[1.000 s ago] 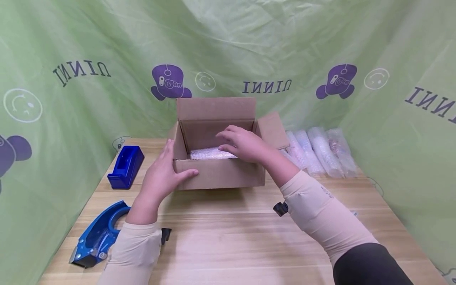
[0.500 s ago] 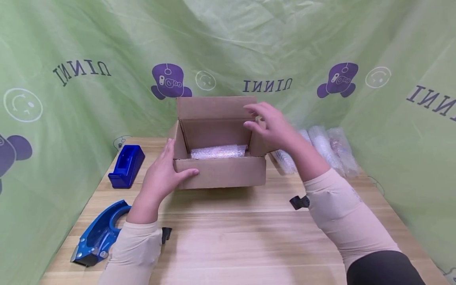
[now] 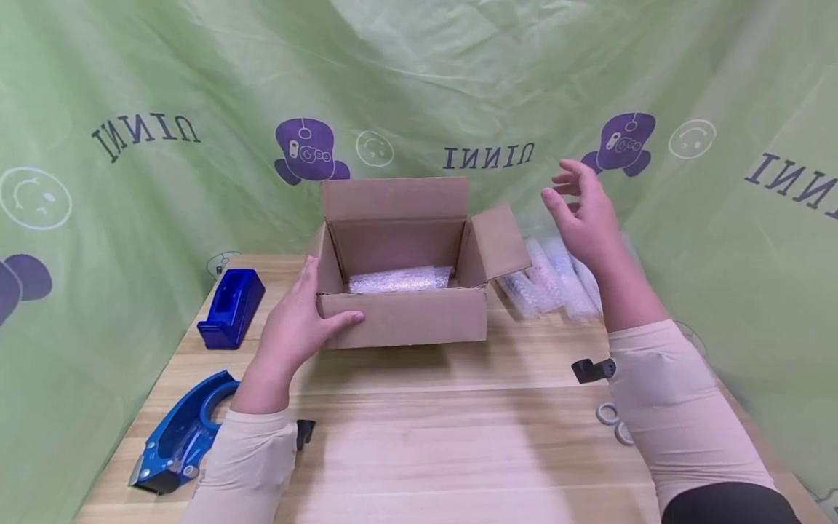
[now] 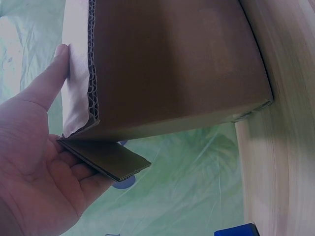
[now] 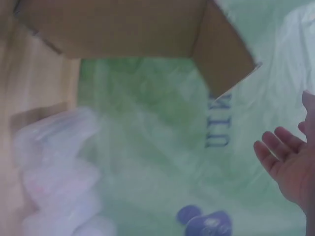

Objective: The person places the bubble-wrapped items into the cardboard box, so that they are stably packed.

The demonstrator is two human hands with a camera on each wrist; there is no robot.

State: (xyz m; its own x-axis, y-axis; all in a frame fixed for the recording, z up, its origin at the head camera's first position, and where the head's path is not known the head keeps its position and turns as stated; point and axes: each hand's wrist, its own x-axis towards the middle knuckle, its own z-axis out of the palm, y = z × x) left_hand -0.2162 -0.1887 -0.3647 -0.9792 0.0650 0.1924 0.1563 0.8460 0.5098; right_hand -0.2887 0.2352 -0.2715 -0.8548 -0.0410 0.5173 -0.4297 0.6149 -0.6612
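Note:
My left hand (image 3: 291, 331) grips the front left corner of a cardboard box (image 3: 406, 318). In the left wrist view, its thumb lies along the front flap (image 4: 76, 83) while its fingers rest on the side flap (image 4: 106, 157). The box's top is open, its back and right flaps folded outward. A bubble-wrapped package (image 3: 399, 279) lies inside. My right hand (image 3: 585, 218), fingers slightly bent and holding nothing, is raised right of the box above several bubble-wrapped packages (image 3: 543, 276). The forearm hides some of these. They look blurred in the right wrist view.
A blue tape dispenser (image 3: 230, 309) stands left of the box, with a blue hand-held tape gun (image 3: 177, 437) nearer me. Two small tape rolls (image 3: 607, 414) lie beside my right sleeve. Green printed fabric (image 3: 406, 87) hangs behind and beside the wooden table (image 3: 419, 437).
My right hand has moved from over the box, past its right flap, to the right and up over the wrapped packages. My left hand and the box have stayed in place.

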